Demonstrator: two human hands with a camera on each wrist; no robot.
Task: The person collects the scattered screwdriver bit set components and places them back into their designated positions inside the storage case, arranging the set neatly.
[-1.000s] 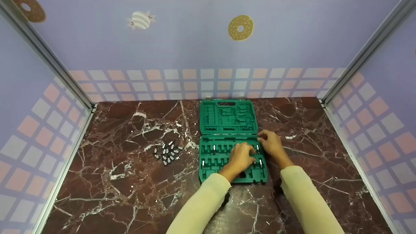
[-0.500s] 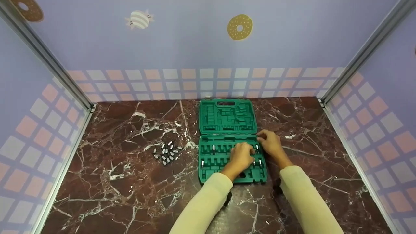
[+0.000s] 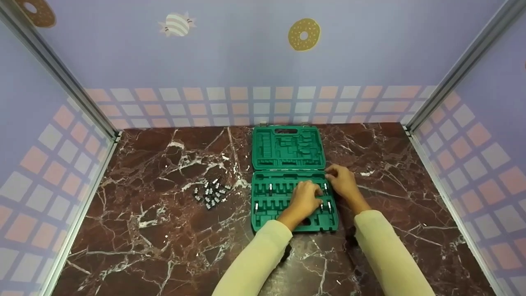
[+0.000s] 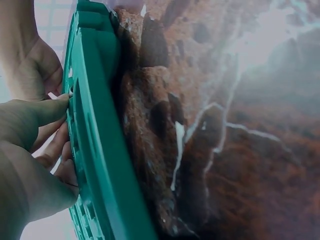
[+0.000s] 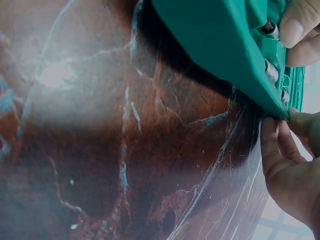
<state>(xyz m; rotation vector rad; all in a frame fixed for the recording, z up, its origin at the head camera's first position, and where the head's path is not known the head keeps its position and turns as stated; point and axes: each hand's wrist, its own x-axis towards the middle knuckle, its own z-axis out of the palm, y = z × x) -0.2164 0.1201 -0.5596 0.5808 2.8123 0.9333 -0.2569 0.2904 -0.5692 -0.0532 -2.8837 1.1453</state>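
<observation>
An unfolded green plastic socket case (image 3: 267,218) lies on the table, lid away from me. My left hand (image 3: 303,201) is over its near half, with thumb and fingertips pinching a small socket that they mostly hide. In the right wrist view, the left thumb (image 5: 293,31) is beside the end of a metal socket (image 5: 270,30). My right hand (image 3: 344,183) holds the case's right edge near the hinge, its thumb and fingers on either side of the rim in the right wrist view. Several silver sockets stand in slots, one at the left (image 3: 257,206) and another at the right (image 3: 329,206).
A loose heap of small silver and black sockets (image 3: 212,193) lies on the marbled table (image 3: 164,246) left of the case. Patterned panels (image 3: 230,61) enclose the table at the back and both sides.
Both hands stay in nearly the same places, the left over the slots and the right at the case edge. The case and the heap have not moved.
</observation>
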